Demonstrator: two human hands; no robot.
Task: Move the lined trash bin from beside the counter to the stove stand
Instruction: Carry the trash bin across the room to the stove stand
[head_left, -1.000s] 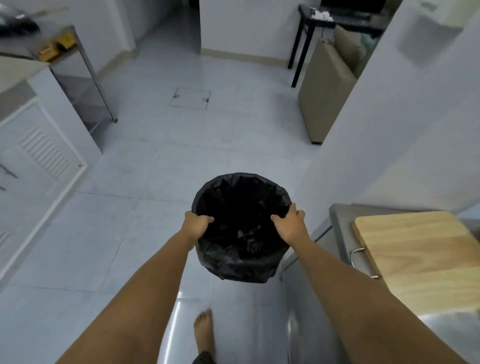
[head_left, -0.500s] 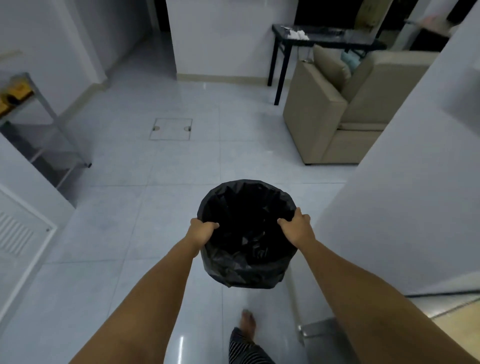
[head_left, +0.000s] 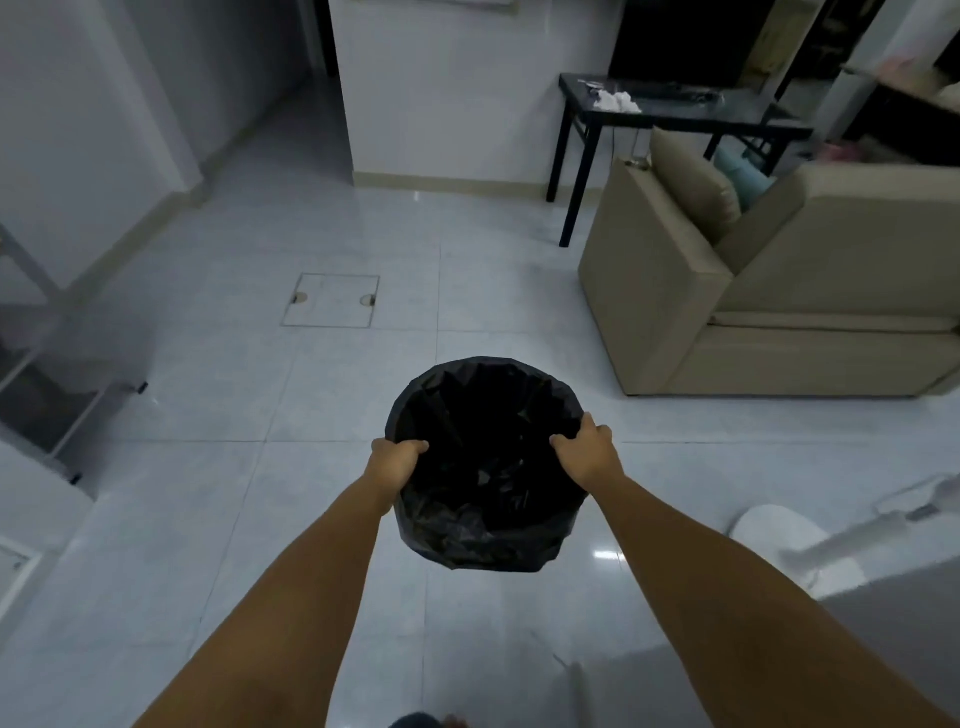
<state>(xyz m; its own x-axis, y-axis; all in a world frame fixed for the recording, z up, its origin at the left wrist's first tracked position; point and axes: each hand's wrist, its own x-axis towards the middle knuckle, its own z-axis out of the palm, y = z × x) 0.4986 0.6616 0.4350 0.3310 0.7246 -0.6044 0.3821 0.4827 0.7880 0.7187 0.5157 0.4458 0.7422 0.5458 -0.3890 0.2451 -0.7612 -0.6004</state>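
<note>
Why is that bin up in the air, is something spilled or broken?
Nothing looks spilled or broken. The trash bin is off the floor only because the left hand and right hand grip its rim on opposite sides. Its black liner is crinkled but in place, and the tiled floor around it looks clean.

Black-lined trash bin (head_left: 485, 514) held above the pale tiled floor (head_left: 218, 519), left hand (head_left: 393, 462) and right hand (head_left: 587, 453) clamped on opposite rim sides. Beige sofa (head_left: 769, 291) far right, black table (head_left: 670, 117) behind.
</note>
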